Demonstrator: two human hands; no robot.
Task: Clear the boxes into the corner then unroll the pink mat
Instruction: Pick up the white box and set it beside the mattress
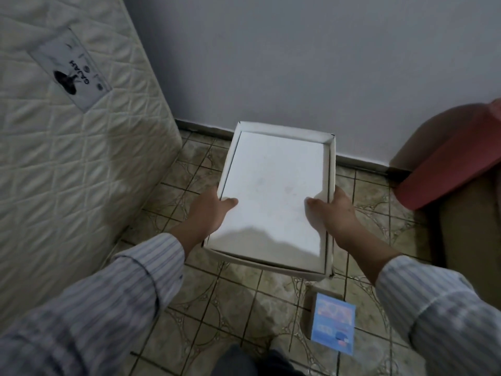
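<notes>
White box (273, 196) held over the tiled floor (244, 308) near the wall, your left hand (210, 210) and right hand (334, 213) clamping its sides. Loose insert may slide out if you tilt it.

Dim grey wall (298, 63), patterned tiled floor (244, 308), quilted mattress (67, 158) leaning left.

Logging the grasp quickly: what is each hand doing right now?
Left hand: closed on the white box's left edge.
Right hand: closed on its right edge.
</notes>
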